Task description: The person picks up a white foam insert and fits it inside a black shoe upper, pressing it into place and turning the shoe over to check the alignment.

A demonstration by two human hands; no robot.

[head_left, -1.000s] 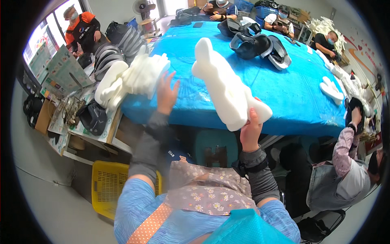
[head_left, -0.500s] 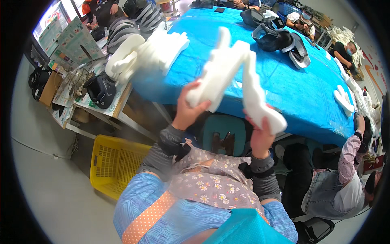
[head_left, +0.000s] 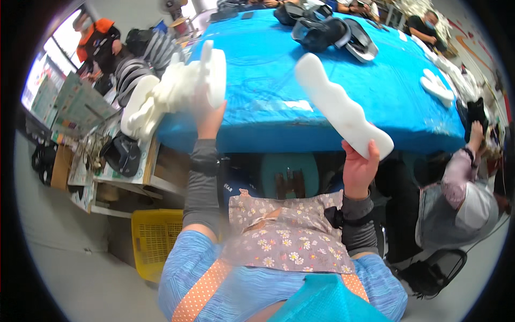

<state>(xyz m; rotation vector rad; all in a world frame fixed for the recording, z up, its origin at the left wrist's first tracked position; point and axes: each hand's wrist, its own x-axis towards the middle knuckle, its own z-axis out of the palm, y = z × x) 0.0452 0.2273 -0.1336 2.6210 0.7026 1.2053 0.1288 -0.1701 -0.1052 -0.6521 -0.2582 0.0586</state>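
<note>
My right hand [head_left: 358, 166] grips the lower end of a long white foam pad [head_left: 343, 110] with one wavy edge. The pad is held up at a tilt over the blue-covered table's near edge. My left hand [head_left: 208, 115] reaches out to the left and is at several white foam pads [head_left: 216, 78] standing on edge. Its fingers are blurred and partly hidden, but they appear closed round these pads. Right beside them lies a pile of similar white pads [head_left: 155, 102] at the table's left corner.
Black padded boots [head_left: 322, 35] lie on the far part of the blue table [head_left: 257, 70]. More white pads [head_left: 437, 88] lie at its right. A yellow crate [head_left: 155, 236] stands on the floor at left. A co-worker [head_left: 456, 209] sits at right; others are beyond the table.
My left hand has moved left with its bunch of pads, to the pile. My right hand still holds its single pad, now apart from the bunch. The view has shifted.
</note>
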